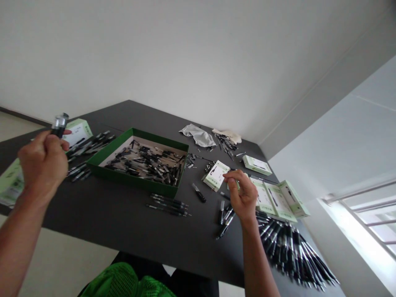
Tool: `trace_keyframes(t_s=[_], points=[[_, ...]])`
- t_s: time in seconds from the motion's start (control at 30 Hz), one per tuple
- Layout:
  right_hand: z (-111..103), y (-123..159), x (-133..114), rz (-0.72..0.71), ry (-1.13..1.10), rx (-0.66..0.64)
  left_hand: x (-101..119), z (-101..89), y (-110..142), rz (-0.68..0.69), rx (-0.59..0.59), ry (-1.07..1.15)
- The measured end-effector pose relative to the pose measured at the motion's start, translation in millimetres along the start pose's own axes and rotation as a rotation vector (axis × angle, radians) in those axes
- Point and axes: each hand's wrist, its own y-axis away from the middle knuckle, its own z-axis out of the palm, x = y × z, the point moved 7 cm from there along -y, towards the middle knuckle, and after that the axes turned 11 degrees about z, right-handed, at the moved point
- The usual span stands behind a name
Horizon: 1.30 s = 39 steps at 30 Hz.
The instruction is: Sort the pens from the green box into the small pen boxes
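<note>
At the far left my left hand is raised with its fingers wrapped round a couple of black pens with clear ends. Over the right side of the table, my right hand has thumb and forefinger pinched together by the edge of a pale green and white pen box; whatever sits between those fingertips is too small to make out. Below that hand lie several loose black pens. One short black pen piece with a clear end rests left of the box.
A green tray full of loose pen parts stands mid-table. Pens lie before it, more pens to its left. At right are several pen boxes and a fan of pens. White cloths lie at the back.
</note>
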Motion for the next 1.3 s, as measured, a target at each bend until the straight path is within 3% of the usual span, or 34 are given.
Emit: trace_keyframes(t_s=[0.1,0.13,0.27,0.33,0.53,0.67,0.73,0.8,0.9,1.03,1.1,1.17,1.3], points=[[-0.9,2.6,0.6,-0.004,-0.003,0.005,-23.3,20.3,-11.6,-0.114,-0.278,-0.143],[-1.2,3.4,0.5,-0.005,-0.004,0.008,-25.6,26.3,-14.4,-0.095,-0.339,-0.138],[1.8,5.6,0.1,-0.012,0.041,-0.019,-30.6,36.1,-22.7,-0.025,-0.351,-0.135],[3.3,5.8,0.8,-0.014,0.081,-0.032,-32.6,44.2,-24.0,0.004,-0.416,-0.116],[-1.4,3.4,4.5,-0.001,0.165,0.014,-43.6,49.3,-29.3,-0.102,-0.503,-0.157],[-3.5,2.8,5.3,-0.008,0.183,0.017,-45.4,54.2,-27.8,-0.092,-0.569,-0.145],[-3.6,3.0,6.2,-0.010,0.192,0.011,-49.2,55.3,-27.4,-0.065,-0.551,-0.173],[-4.0,3.3,6.8,-0.016,0.194,0.012,-45.0,49.5,-28.8,0.043,-0.441,-0.190],[-5.3,3.4,7.6,-0.020,0.197,0.021,-16.6,21.7,-23.0,0.248,-0.162,-0.136],[-11.4,2.0,10.8,0.001,0.231,0.060,61.8,-24.0,20.8,0.486,0.070,0.091],[-19.7,0.9,13.5,0.013,0.256,0.123,107.2,-31.6,60.5,0.561,0.023,0.248],[-31.5,0.2,16.2,0.020,0.289,0.212,151.5,-25.6,111.5,0.646,-0.125,0.463],[-56.0,0.0,18.8,0.058,0.341,0.356,217.5,7.3,220.1,0.778,-0.602,0.865]])
